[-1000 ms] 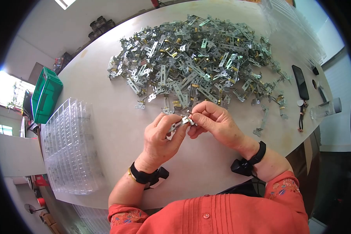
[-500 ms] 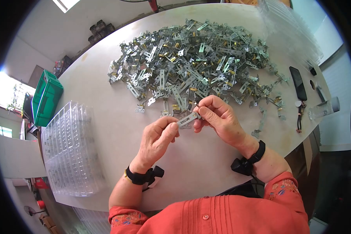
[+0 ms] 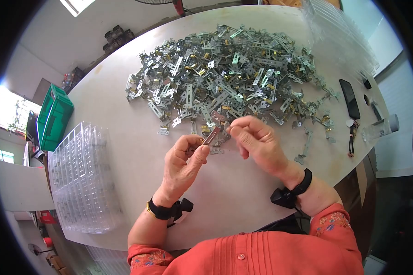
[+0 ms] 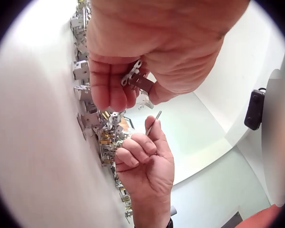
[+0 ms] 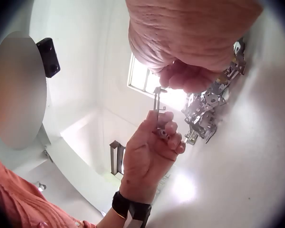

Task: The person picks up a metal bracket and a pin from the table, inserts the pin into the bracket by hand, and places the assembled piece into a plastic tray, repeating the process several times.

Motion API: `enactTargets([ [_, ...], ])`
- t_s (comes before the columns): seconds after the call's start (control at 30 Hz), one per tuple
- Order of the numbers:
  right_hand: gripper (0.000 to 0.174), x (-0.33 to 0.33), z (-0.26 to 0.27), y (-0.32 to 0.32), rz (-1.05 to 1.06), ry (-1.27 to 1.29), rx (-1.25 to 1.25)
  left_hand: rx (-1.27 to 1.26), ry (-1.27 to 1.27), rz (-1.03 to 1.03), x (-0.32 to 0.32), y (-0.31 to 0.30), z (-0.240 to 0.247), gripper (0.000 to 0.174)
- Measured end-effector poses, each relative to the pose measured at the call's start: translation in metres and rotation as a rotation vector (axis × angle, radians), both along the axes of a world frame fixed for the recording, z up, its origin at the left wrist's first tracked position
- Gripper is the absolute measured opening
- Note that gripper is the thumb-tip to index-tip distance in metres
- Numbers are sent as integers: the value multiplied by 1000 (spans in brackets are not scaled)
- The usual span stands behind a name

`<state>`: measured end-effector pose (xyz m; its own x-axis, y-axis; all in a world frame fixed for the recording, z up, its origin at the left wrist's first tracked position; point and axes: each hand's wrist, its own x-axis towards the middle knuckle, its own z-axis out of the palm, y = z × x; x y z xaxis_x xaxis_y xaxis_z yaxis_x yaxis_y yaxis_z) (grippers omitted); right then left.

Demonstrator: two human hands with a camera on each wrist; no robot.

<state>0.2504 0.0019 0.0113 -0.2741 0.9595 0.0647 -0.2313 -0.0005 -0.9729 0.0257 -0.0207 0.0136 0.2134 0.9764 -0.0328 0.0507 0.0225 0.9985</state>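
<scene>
My left hand (image 3: pixel 181 165) pinches a slotted metal bracket (image 3: pixel 211 136) between thumb and fingers, tilted up toward the pile. In the right wrist view the bracket (image 5: pixel 156 102) stands upright from the left hand (image 5: pixel 147 152), a small bent part on its side. Just to the right, my right hand (image 3: pixel 261 142) has its fingers curled, apart from the bracket. The left wrist view shows a thin metal rod (image 4: pixel 154 121) pinched between thumb and forefinger of that right hand (image 4: pixel 149 166). Behind both hands spreads a large pile of similar metal brackets (image 3: pixel 225 73), some with brass-coloured pieces.
Stacked clear plastic trays (image 3: pixel 82 178) stand at the left, beside a green crate (image 3: pixel 55 114). More clear plastic trays (image 3: pixel 339 36) lie at the back right. A phone (image 3: pixel 350 98), a corded strap (image 3: pixel 352 140) and a clear cup (image 3: pixel 381 128) are on the right of the table (image 3: pixel 243 201).
The hands were together at the bracket, then the left hand held its end as the right gripped the other end. Now the right hand is off it, and the bracket is angled more steeply.
</scene>
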Motion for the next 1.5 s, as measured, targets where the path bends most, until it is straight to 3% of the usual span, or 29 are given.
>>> enactTargets([
  [0.27,13,-7,10,-9,102,-141,-87,242,165,126,5,0,-5,22],
  [0.67,12,-9,7,-11,123,-184,-167,472,329,90,10,1,-9,24],
  [0.73,13,-8,7,-12,244,-201,-154,470,330,86,10,1,-9,24],
  [0.8,13,-8,7,-10,170,-195,-148,467,331,83,10,1,-8,24],
  [0.87,14,-8,5,-9,97,-189,-141,433,315,57,11,0,-6,21],
  [0.93,14,-8,2,-9,248,-123,-195,436,318,60,10,0,-7,20],
  [1.07,13,-9,10,-9,265,-141,-205,432,299,109,10,0,-7,18],
  [1.17,9,-6,6,-8,148,-207,-147,297,163,169,7,1,-14,18],
  [1.37,10,-13,1,-5,-80,8,19,-44,-195,-23,1,1,-5,21],
  [1.5,12,-8,-2,-4,-19,137,-3,-115,-257,-179,-3,4,-10,29],
])
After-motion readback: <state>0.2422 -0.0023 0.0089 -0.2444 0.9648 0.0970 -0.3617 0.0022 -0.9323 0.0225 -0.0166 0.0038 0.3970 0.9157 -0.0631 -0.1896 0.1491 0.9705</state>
